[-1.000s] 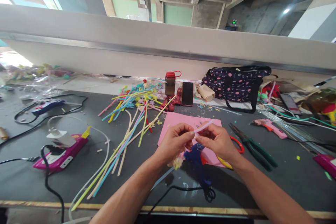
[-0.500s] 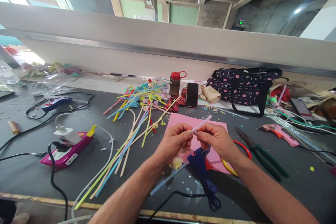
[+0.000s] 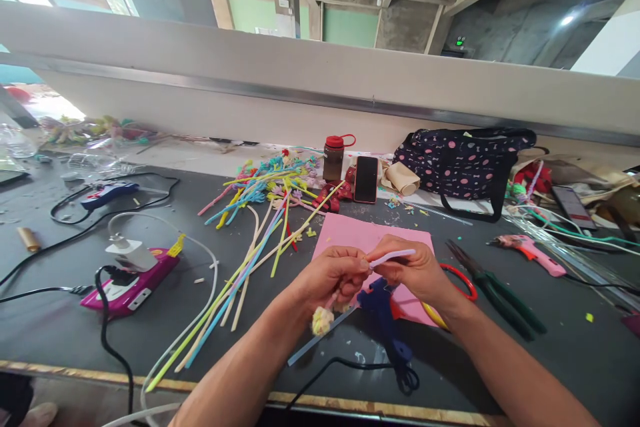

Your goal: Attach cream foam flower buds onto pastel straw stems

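My left hand (image 3: 335, 275) is closed in a pinch, thumb against fingers, over the pink sheet. From it a small pale-yellow fluffy ball (image 3: 323, 321) hangs on what looks like a short pinkish stem. A lilac pipe cleaner (image 3: 395, 256) runs from the left fingertips across my right hand (image 3: 410, 270), its free end bending to the right. The right fingers are closed on it, close to the left ones; part of their grip is hidden. Below the hands lies a blue glue gun (image 3: 385, 327) with a clear glue stick (image 3: 320, 339) at its back.
The pink sheet (image 3: 370, 230) lies under the hands, with red-and-yellow-handled scissors (image 3: 463, 280) and green-handled pliers (image 3: 500, 297) to the right. Loose pipe cleaners (image 3: 250, 267) spread leftward. A power strip (image 3: 155, 287) with cords sits left; a pink glue gun (image 3: 535, 253) lies right.
The right hand has turned and moved slightly down, and the lilac pipe cleaner now leans flatter to the right. The pale-yellow ball has come out into view below the left hand.
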A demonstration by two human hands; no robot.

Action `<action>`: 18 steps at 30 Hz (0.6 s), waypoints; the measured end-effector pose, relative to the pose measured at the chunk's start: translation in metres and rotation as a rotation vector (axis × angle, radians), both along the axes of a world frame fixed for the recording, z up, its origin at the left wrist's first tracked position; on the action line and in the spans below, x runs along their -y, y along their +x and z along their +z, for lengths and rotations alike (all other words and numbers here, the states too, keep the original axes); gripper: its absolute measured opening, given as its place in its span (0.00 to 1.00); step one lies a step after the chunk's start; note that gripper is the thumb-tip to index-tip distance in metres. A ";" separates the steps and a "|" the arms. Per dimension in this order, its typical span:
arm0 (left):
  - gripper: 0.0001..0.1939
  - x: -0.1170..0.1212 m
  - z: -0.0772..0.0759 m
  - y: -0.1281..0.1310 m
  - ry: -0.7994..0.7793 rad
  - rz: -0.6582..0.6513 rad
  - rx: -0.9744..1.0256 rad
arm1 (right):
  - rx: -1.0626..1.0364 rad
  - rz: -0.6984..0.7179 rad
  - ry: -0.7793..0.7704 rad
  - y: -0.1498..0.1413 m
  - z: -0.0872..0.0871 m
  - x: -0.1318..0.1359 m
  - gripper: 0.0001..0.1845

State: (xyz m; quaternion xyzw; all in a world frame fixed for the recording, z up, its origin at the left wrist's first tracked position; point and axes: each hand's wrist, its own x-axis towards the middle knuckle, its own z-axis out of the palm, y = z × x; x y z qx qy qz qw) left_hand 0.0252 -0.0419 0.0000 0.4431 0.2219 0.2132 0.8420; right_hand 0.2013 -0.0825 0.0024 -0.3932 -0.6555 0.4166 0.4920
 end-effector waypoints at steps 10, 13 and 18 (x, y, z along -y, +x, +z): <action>0.08 0.003 -0.001 0.002 -0.120 -0.125 0.031 | 0.108 -0.049 0.084 0.000 0.009 0.009 0.05; 0.10 0.004 -0.003 0.002 0.034 -0.019 -0.054 | 0.099 -0.086 0.025 0.000 0.006 0.009 0.06; 0.13 0.007 -0.001 0.003 0.302 0.156 -0.121 | 0.110 -0.118 -0.014 -0.003 0.006 0.011 0.07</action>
